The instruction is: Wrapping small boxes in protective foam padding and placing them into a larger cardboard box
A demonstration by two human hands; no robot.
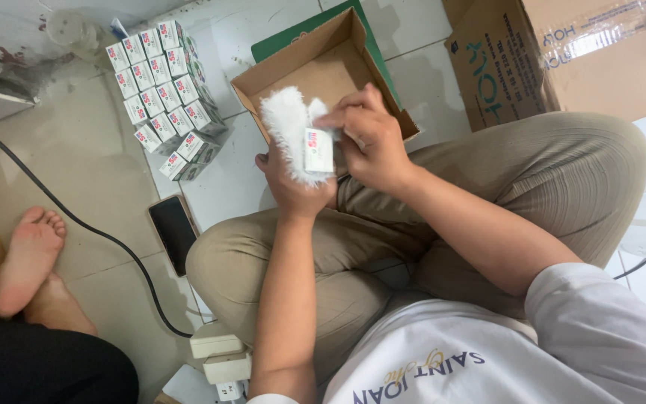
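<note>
Tiled floor, person seated cross-legged. Left hand (pixel 293 183) grips a fluffy white pad (pixel 287 123) and a small white box (pixel 318 152); right hand (pixel 368 138) pinches the box's top. Wrapping step, apparently; next needs a snug fold. Stacked boxes (pixel 164 93) nearby, beside open cardboard tray (pixel 315 71).

White fluffy cloth (pixel 287 123), white-and-red box (pixel 318 150)

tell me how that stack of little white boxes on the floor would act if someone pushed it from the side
The stack of small white boxes would probably topple or scatter: they sit loose, several layers high, with bottom ones already askew. Each looks light, being thin card like the one in the left hand. On the smooth floor tile they would likely slide.
</note>
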